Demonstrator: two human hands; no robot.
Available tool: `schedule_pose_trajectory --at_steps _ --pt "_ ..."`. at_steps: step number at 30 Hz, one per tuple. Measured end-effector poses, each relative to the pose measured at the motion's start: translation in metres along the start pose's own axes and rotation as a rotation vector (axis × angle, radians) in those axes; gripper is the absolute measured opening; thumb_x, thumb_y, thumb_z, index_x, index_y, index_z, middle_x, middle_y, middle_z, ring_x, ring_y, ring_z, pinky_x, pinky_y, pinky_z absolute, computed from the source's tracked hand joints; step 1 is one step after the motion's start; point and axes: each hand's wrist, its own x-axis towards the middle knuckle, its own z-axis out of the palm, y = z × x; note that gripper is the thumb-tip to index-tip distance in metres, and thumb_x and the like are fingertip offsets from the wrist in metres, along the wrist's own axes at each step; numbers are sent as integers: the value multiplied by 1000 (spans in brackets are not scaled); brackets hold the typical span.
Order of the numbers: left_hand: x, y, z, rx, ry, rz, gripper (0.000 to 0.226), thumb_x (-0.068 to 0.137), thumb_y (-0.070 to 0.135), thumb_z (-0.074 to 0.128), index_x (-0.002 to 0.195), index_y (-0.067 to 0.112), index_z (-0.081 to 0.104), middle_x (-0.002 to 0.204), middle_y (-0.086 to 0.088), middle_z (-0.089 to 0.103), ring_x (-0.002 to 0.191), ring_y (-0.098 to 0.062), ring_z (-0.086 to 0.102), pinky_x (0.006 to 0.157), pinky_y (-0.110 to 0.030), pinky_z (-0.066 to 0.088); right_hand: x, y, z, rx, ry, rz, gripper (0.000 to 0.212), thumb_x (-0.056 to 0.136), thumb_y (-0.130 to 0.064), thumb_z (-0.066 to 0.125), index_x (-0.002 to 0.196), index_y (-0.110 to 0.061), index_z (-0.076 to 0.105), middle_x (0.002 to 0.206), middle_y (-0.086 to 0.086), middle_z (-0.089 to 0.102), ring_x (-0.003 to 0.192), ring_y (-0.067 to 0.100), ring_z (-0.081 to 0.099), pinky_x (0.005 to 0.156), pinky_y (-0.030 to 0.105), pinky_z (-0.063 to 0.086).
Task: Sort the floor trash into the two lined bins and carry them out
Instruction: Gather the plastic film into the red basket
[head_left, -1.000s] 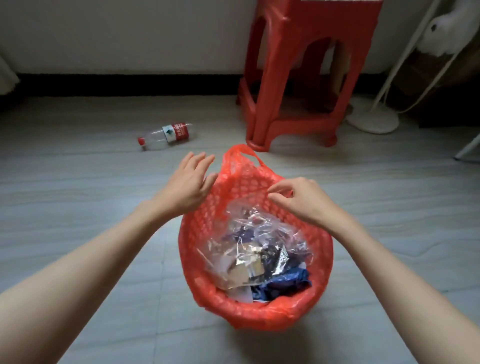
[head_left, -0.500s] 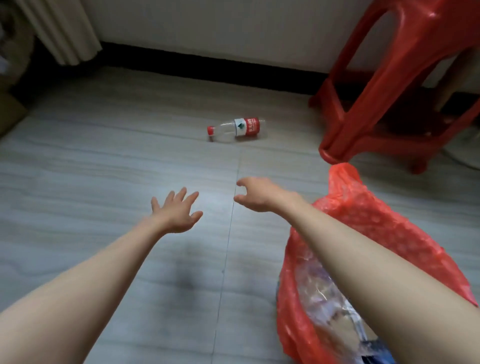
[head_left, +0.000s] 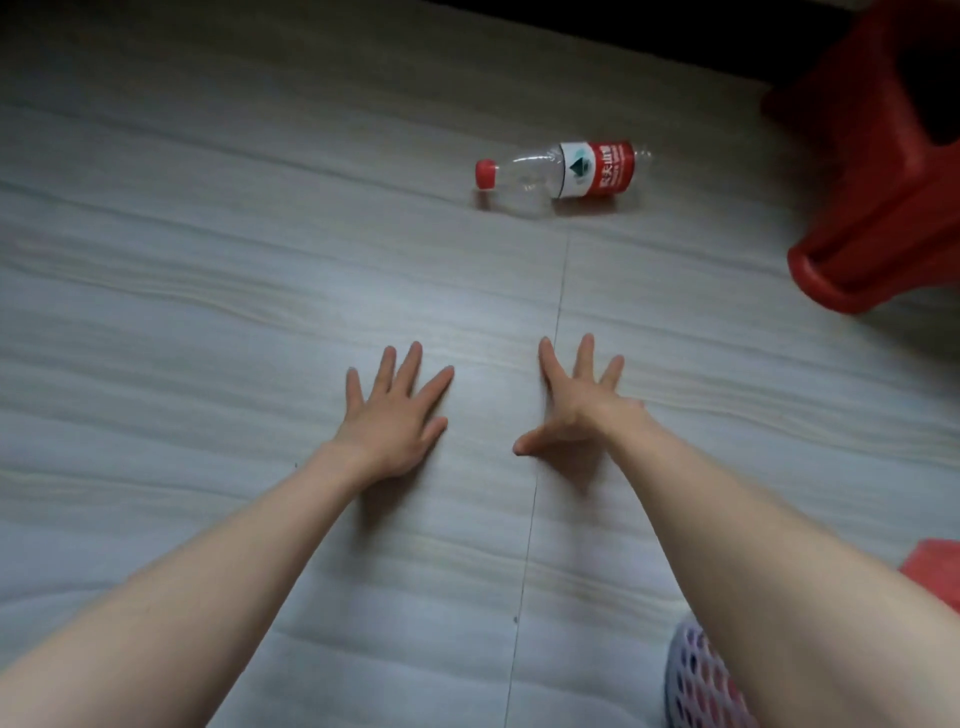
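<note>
A clear plastic bottle (head_left: 558, 174) with a red cap and a red-and-white label lies on its side on the pale wood-look floor, cap pointing left. My left hand (head_left: 397, 415) is stretched out below it, fingers spread, holding nothing. My right hand (head_left: 579, 402) reaches forward beside it, fingers spread too and empty. Both hands are well short of the bottle. At the bottom right, the lilac perforated wall of a bin (head_left: 698, 680) and a corner of its red liner bag (head_left: 935, 569) show behind my right forearm; the bin's contents are hidden.
A red plastic stool (head_left: 878, 208) stands at the upper right, its foot close to the right of the bottle. A dark skirting strip runs along the top edge. A tile seam runs down the floor between my hands.
My view has swung left and down, so the red-lined bin has slid to the bottom right corner. Both hands left the bag's rim and moved forward toward the bottle, fingers spreading.
</note>
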Motion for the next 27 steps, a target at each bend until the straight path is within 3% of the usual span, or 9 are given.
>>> schedule_pose_trajectory --at_steps 8,12,16,19,21,23,27 --pt "138 34 -78 -187 351 -30 72 95 29 43 150 25 -4 157 -9 -16 145 -31 -13 115 -54 1 18 -4 -5 61 -67 7 138 59 -46 84 138 -46 -29 141 5 -50 132 48 -34 98 77 11" --pt "182 53 -102 -205 402 13 77 93 22 46 150 22 -6 157 -9 -14 145 -32 -11 116 -53 5 21 -3 -6 73 -76 11 138 60 -46 84 139 -44 -30 140 8 -51 130 50 -36 97 78 11" --pt "213 56 -114 -156 380 16 79 90 21 47 149 20 -5 158 -8 -7 145 -30 -10 115 -55 -1 24 -5 -8 67 -77 19 139 60 -46 83 138 -44 -32 139 8 -52 129 51 -38 96 78 11" --pt "224 60 -110 -178 464 7 71 89 21 49 148 16 10 146 -16 24 143 -33 11 115 -53 5 26 -3 -5 68 -82 27 140 60 -44 84 137 -45 -33 138 8 -53 128 50 -38 96 78 12" --pt "224 60 -104 -240 537 15 59 90 22 52 142 11 27 134 -17 37 130 -34 33 111 -46 20 28 -3 -6 72 -86 36 141 59 -43 84 136 -46 -33 137 8 -54 128 50 -39 96 78 13" --pt "218 58 -94 -353 577 44 52 90 22 55 136 6 36 131 -16 40 122 -33 41 103 -40 31 30 -3 -7 74 -78 35 142 59 -42 85 135 -46 -34 137 8 -54 128 50 -39 95 79 13" --pt "186 51 -81 -602 545 86 49 88 16 58 133 4 41 129 -14 39 112 -28 50 95 -29 37 28 -3 -10 79 -70 45 141 58 -41 85 136 -47 -32 138 8 -53 129 50 -38 95 79 13"
